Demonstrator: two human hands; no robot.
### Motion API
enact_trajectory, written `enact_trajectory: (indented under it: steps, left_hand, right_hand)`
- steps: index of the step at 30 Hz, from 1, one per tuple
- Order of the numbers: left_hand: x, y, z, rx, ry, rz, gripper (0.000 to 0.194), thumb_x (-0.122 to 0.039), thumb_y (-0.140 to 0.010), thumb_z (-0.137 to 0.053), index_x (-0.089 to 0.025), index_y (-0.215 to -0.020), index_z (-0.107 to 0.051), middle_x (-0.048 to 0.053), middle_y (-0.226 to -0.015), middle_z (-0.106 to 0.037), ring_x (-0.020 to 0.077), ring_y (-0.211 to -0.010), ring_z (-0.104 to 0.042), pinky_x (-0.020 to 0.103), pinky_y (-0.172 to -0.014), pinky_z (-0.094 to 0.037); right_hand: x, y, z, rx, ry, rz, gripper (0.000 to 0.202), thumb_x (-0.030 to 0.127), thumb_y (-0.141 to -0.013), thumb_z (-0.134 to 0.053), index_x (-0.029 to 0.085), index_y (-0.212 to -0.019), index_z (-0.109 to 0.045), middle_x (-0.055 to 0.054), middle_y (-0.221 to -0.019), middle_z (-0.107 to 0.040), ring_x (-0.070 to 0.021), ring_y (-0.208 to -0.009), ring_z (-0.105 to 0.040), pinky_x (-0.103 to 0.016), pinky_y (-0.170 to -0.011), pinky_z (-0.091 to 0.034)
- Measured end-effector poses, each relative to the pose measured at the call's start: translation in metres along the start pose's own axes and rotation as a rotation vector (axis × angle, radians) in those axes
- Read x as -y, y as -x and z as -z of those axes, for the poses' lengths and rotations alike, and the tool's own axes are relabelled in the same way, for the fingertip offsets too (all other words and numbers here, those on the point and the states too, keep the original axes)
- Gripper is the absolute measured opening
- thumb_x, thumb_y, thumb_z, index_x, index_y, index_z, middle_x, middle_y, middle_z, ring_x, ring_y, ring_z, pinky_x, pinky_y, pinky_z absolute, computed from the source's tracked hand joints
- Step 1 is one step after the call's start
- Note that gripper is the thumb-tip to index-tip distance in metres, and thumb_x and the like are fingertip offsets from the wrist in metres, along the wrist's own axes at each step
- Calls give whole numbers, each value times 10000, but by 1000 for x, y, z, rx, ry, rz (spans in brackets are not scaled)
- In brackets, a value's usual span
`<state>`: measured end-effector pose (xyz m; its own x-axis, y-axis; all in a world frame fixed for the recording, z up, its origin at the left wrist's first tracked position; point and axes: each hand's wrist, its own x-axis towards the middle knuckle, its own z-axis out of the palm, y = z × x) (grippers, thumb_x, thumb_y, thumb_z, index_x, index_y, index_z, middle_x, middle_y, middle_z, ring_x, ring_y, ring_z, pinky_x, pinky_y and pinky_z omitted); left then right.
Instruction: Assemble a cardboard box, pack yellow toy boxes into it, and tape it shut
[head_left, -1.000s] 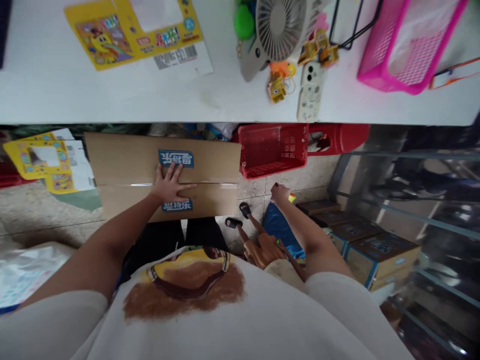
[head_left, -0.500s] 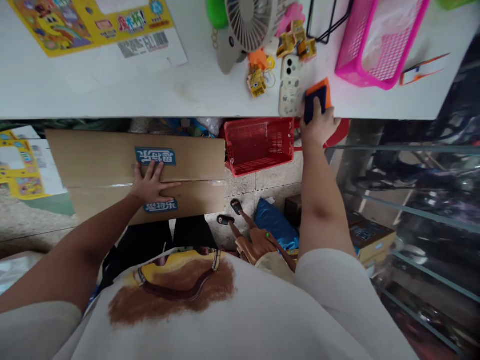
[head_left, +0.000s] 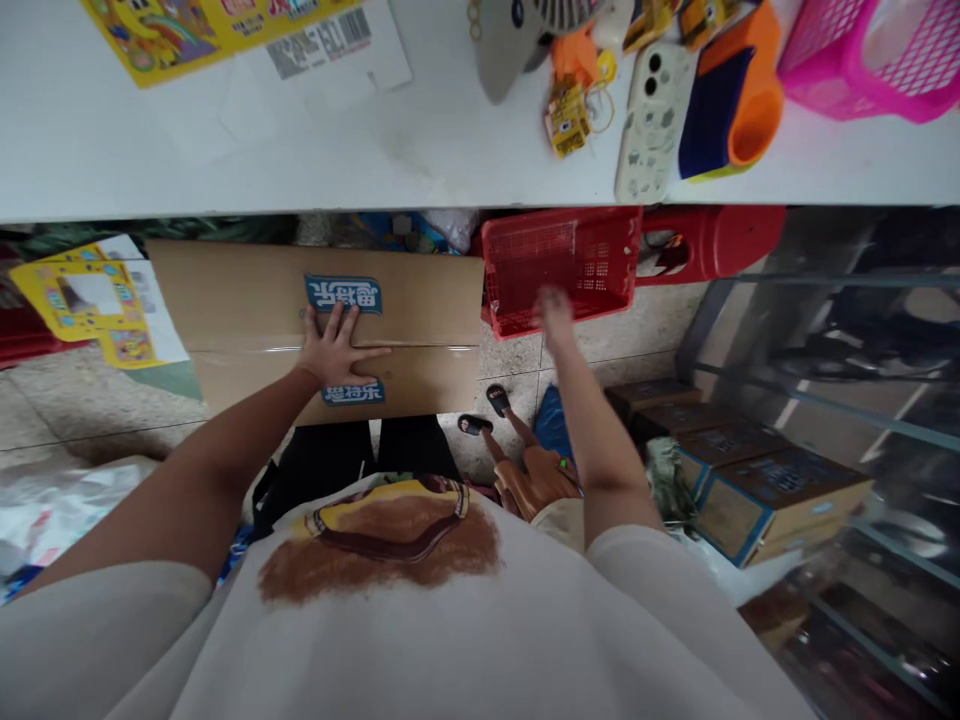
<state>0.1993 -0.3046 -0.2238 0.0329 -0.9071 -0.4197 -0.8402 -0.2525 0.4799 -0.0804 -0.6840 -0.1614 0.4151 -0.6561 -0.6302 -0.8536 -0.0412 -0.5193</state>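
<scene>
My left hand (head_left: pixel 337 352) lies with spread fingers on top of a closed brown cardboard box (head_left: pixel 240 310) with blue labels. My right hand (head_left: pixel 555 312), smeared by motion, is above the near part of a red plastic basket (head_left: pixel 600 265); its fingers are too blurred to read. On the white table (head_left: pixel 300 160), near its front edge, a dark blue and orange object (head_left: pixel 724 110) stands beside a phone in a patterned case (head_left: pixel 654 125). Small yellow trinkets (head_left: pixel 568 118) lie left of the phone.
A grey fan (head_left: pixel 506 40) and a pink basket (head_left: pixel 855 70) are on the table. Below are a red stool (head_left: pixel 735 240), stacked cartons (head_left: pixel 780 490) and glass shelving (head_left: pixel 862 420) at right. Another person's sandalled feet (head_left: pixel 487 412) are on the floor.
My right hand has let go of the blue and orange object and moved down and left from the table to the red basket. The view has shifted; my left hand remains on the box.
</scene>
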Motion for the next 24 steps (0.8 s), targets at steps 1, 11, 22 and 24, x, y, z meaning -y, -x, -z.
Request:
enact_trajectory:
  steps: [1,11,22,24]
  left_hand:
    - [0,0,0,4,-1,4,810,-720,-787,-855,-455,-1521,-639,67,-1851,-100,568,-1661,-6,833,-1210,143]
    - [3,0,-2,9,-9,17,968,-777,-788,-810,-453,-1638,-477,136,-1845,-69,571,-1660,13,846,-1199,130]
    - [1,-1,3,33,-12,22,786,-738,-802,-821,-449,-1512,-650,87,-1855,-14,562,-1664,37,839,-1205,121]
    - [2,-1,2,36,-7,28,789,-749,-797,-818,-447,-1507,-656,78,-1856,-10,567,-1662,35,836,-1205,128]
  right_hand:
    - [-12,16,-32,54,-74,-107,602,526,-1092,-141,189,-1384,-546,-165,-1147,-683,-280,-1069,-684,-439,-837,-625]
    - [-59,47,-111,304,-639,-498,376,530,-1029,-408,263,-1132,-652,-28,-824,-644,-199,-797,-647,-323,-814,-599]
    - [-79,51,-103,16,-176,-50,540,239,-967,-469,320,-1487,-591,-99,-1483,-575,-244,-1369,-520,-469,-1171,-488]
    - [-84,38,-95,46,9,145,487,156,-913,-516,294,-1333,-719,-103,-1514,-548,-278,-1451,-469,-527,-1261,-384]
